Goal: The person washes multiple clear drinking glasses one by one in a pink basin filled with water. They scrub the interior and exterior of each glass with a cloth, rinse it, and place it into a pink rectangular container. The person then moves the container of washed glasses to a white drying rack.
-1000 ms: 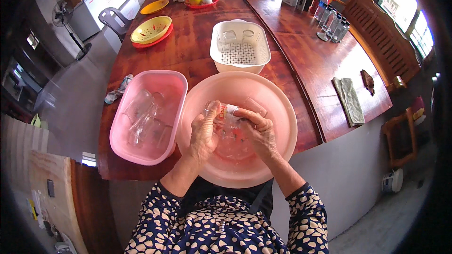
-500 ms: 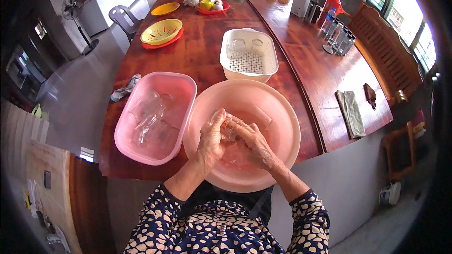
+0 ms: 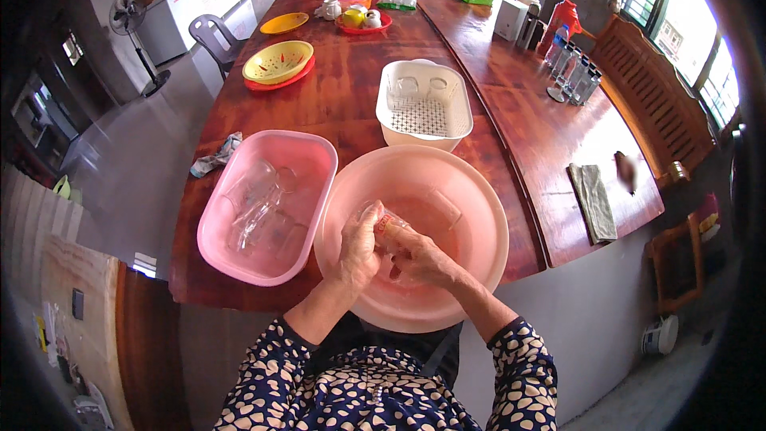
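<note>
Here, in the head view, my left hand (image 3: 359, 246) and my right hand (image 3: 421, 259) meet over the round pink basin (image 3: 479, 215) at the near edge of the long wooden table (image 3: 343, 104). Both hands are curled around a clear glass (image 3: 386, 223), which sits tilted between them, inside the basin. Just left of the basin lies a rectangular pink tub (image 3: 315, 160) holding more clear glasses. Just beyond the basin stands a white slotted basket (image 3: 423, 116) with glasses in it. A folded cloth (image 3: 592, 199) lies well to my right.
</note>
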Demonstrator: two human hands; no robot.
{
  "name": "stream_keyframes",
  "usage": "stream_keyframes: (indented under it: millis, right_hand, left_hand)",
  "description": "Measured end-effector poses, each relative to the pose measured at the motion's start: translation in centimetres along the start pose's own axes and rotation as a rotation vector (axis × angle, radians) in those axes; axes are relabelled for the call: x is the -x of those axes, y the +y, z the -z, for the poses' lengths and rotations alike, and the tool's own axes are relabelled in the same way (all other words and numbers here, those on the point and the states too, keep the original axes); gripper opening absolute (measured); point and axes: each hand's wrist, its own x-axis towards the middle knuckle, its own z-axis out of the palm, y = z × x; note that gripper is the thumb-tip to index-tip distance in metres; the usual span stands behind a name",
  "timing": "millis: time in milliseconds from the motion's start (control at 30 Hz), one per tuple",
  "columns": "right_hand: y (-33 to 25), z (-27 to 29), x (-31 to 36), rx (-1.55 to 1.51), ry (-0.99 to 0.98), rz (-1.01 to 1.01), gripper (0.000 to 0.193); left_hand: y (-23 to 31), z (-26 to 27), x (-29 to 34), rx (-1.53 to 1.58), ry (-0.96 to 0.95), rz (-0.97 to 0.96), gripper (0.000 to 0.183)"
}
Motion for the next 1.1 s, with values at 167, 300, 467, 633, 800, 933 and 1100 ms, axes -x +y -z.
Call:
stream_keyframes:
  millis: [167, 300, 467, 633, 800, 933, 1100]
  right_hand:
    - [1.1, 1.5, 2.3, 0.015, 0.028, -0.003, 0.04]
    - [2.2, 2.0, 1.4, 0.799, 0.069, -0.144, 0.038]
    - [6.0, 0.6, 0.9, 1.024, -0.103, -0.154, 0.039]
    - [0.0, 2.4, 2.1, 0.397, 0.031, -0.08, 0.015]
    - [-4.7, -0.6, 2.0, 0.246, 0.469, 0.319, 0.024]
    - [-3.5, -3.1, -0.2, 0.696, 0.596, 0.37, 0.024]
    - [-1.3, -0.5, -3.2, 0.439, 0.703, 0.313, 0.018]
  left_hand:
    - [1.5, -0.2, -0.9, -0.214, 0.154, -0.082, 0.023]
    - [1.3, -0.5, -0.6, -0.151, 0.151, 0.025, 0.03]
    - [0.1, 0.3, -1.0, -0.144, 0.3, 0.082, 0.031]
    - [1.3, -0.5, 0.3, -0.231, 0.368, 0.22, 0.026]
    - [-0.4, 2.1, -0.8, -0.546, -0.263, -0.138, 0.018]
    - [-1.6, 1.3, -0.4, 0.161, -0.423, 0.085, 0.022]
    - [-0.8, -2.0, 1.6, 0.016, -0.229, 0.072, 0.034]
